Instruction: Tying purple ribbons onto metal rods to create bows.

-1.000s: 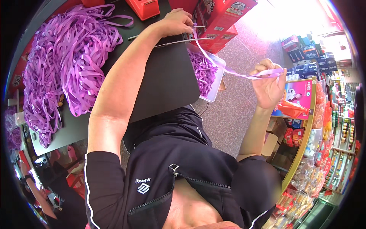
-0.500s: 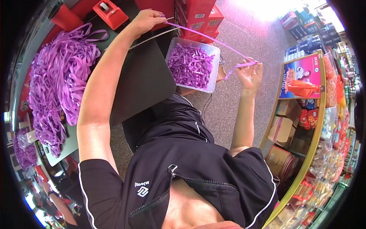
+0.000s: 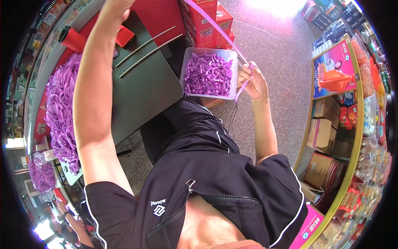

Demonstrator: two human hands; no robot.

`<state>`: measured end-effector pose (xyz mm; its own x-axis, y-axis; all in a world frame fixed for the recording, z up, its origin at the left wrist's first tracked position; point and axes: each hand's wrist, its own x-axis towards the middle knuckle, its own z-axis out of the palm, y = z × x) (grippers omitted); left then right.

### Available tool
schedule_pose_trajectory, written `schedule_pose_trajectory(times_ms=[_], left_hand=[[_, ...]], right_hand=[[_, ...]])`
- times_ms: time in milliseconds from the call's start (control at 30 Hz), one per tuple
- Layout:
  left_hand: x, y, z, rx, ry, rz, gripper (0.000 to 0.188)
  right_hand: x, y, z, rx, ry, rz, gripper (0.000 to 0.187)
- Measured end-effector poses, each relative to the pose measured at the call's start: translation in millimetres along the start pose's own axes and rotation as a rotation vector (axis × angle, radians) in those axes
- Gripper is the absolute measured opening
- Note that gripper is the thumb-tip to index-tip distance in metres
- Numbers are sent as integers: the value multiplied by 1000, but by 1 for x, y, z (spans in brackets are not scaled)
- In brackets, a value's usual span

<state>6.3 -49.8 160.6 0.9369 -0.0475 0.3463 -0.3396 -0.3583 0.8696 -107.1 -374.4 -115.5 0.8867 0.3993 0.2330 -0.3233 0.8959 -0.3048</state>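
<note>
My right hand (image 3: 256,83) is closed on a purple ribbon (image 3: 219,30), just right of the bin, with a short tail hanging below the fingers. From there the ribbon slants up and leaves the picture at the top edge. My left hand (image 3: 121,6) is cut off by that same edge, so its fingers and any hold on the ribbon are hidden. A clear plastic bin (image 3: 186,93) holds many short purple ribbon pieces (image 3: 209,74). Two thin twisted metal rods (image 3: 146,53) lie over the dark table. Left of my left forearm is a big heap of purple ribbon (image 3: 62,110).
A dark table (image 3: 149,89) stands in front of me. Red cartons (image 3: 207,29) are stacked behind the bin. A red cylinder (image 3: 72,39) and a red tool (image 3: 124,36) are at the far left. Shop shelving (image 3: 331,137) with boxes and packets lines the right side.
My left hand has moved up and left, partly out of the picture. My right hand has come left and slightly down, closer to the bin, still with the ribbon.
</note>
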Motion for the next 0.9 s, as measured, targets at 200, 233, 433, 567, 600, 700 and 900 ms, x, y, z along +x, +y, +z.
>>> schedule_pose_trajectory(times_ms=[200,233,433,567,600,700,900], left_hand=[[-51,36,-88,-19,117,62,26],[-52,29,-110,-73,126,58,28],[-134,39,-182,-133,334,85,24],[-188,25,-242,-140,452,27,24],[-201,19,-251,-172,491,2,26],[-246,6,-280,-187,560,-21,27],[-318,-25,-292,-423,630,-51,31]], right_hand=[[8,16,29,-80,-164,61,55],[10,18,32,-110,-191,87,59],[13,36,34,3,-146,157,53],[13,45,31,-77,-102,214,42],[13,45,31,-137,-122,252,39],[14,42,30,-273,-33,337,37],[13,47,48,445,-213,128,33]])
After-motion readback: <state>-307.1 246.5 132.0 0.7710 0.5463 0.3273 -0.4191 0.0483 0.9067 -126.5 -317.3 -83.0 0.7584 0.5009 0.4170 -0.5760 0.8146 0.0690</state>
